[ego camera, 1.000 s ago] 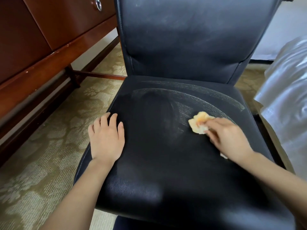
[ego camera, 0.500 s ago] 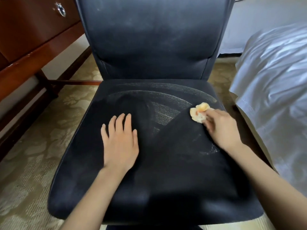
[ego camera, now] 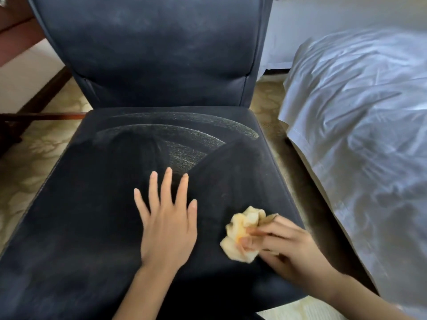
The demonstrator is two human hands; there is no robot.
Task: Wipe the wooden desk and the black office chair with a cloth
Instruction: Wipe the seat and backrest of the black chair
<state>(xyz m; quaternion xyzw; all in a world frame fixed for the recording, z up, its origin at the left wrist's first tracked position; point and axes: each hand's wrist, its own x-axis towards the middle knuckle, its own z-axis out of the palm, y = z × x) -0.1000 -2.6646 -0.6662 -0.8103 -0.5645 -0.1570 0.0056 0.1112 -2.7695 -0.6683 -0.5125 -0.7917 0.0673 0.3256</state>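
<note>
Now my right hand has dragged the crumpled pale-yellow cloth back from the seat's far right to its front right corner. Its fingers are curled round the wad, pressing it onto the black leather office chair. A dark clean swath cuts through the grey dust arcs where it passed. My left hand lies flat mid-seat, fingers straight and spread, holding nothing; it has slid inward. I judge the seat half wiped, the dusty backrest untouched. The reddish-brown wooden desk shows only at top left. No brand, label or writing is readable.
</note>
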